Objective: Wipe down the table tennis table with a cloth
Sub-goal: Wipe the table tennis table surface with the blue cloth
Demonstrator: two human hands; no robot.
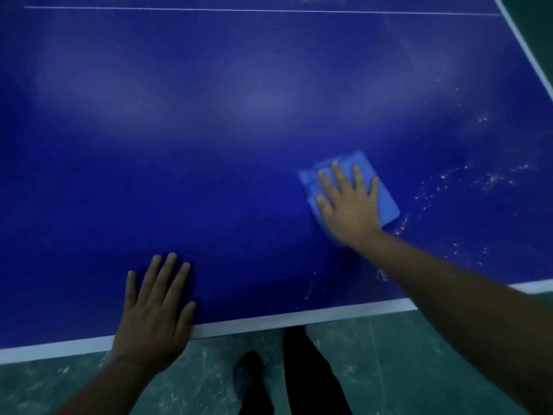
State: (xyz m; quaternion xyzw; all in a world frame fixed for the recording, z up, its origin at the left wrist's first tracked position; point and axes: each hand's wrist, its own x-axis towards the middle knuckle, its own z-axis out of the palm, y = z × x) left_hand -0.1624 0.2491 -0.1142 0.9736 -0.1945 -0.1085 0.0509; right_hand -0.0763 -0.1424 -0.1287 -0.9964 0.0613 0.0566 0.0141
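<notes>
A dark blue table tennis table [239,145] with white edge lines fills most of the view. A folded light blue cloth [386,202] lies flat on it at the right of centre. My right hand [348,205] presses down on the cloth with the palm flat and the fingers spread. My left hand [154,310] rests flat on the table at its near edge, fingers apart, holding nothing. White specks and smears [484,181] dot the surface to the right of the cloth.
The white near edge [269,322] of the table runs across the bottom; the right edge [526,49] slants away at top right. A thin white line [239,10] crosses the far part. Below is green floor [389,369], my dark trouser leg and shoe [299,369].
</notes>
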